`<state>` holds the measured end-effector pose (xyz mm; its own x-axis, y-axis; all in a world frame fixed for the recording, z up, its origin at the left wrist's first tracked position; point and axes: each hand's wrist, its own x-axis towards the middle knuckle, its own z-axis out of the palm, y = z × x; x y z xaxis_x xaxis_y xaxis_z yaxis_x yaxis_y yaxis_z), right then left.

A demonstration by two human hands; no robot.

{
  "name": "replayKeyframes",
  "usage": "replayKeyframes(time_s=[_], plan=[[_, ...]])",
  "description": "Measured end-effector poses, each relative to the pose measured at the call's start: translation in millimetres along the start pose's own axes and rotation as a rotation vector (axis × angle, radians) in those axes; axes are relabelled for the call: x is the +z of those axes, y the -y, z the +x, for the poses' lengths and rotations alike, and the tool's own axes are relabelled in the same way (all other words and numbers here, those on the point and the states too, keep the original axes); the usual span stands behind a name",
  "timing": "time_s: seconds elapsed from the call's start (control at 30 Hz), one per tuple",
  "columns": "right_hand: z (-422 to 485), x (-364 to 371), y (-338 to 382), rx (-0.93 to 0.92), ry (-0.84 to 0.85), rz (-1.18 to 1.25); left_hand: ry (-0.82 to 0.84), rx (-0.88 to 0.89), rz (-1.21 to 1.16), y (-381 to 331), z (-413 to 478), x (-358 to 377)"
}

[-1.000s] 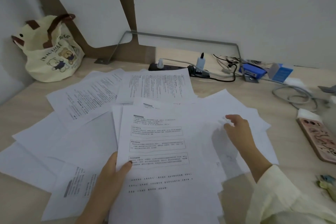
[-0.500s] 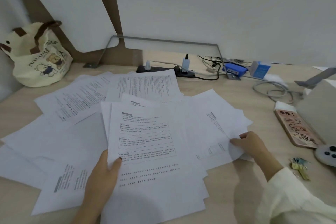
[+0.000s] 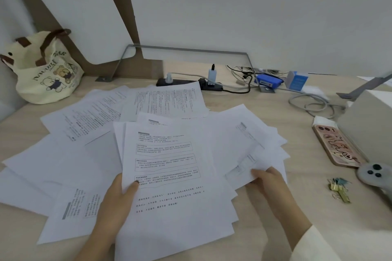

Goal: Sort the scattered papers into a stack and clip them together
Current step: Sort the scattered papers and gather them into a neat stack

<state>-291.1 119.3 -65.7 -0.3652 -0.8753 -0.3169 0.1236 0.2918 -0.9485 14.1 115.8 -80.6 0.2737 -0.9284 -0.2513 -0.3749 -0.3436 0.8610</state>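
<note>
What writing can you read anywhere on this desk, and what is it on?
"NAU...": bag, arched lettering above the bear drawings; the rest is too blurred to read.
Papers: printed lines, too small and blurred to read.
Blue box: label blurred.
Phone case: drawings only, no readable words.

Upper left: cream bear-print canvas tote bag (image 3: 46,70). Upper centre: black power strip (image 3: 183,81). Right edge: pink-cased smartphone (image 3: 335,146), flat on the pale wooden bench (image 3: 350,229).
</note>
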Motion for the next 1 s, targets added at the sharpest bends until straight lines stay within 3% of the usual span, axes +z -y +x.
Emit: replayKeyframes(time_s=[0.13, 0.27, 0.4, 0.5, 0.63, 0.77, 1.0], plan=[[-3, -1, 31, -0.349, -0.279, -0.349, 0.015, 0.009, -0.001, 0, -2, -2], [-25, 1, 72, -0.728, -0.425, -0.519, 0.011, 0.029, -0.03, -1, -4, -2], [-44, 13, 102, -0.99, -0.42, -0.48, 0.03, 0.038, -0.055, 0, -3, -3], [-61, 25, 127, -1.075, -0.255, -0.335, 0.059, 0.036, -0.099, -2, -3, -5], [-76, 35, 155, -1.066, -0.014, -0.05, 0.106, -0.002, -0.189, -3, -3, -10], [-67, 45, 161, -0.819, 0.168, 0.103, 0.13, -0.033, -0.215, -3, -2, -13], [-8, 76, 102, -0.279, 0.183, -0.247, 0.212, -0.017, -0.308, -3, -4, -18]])
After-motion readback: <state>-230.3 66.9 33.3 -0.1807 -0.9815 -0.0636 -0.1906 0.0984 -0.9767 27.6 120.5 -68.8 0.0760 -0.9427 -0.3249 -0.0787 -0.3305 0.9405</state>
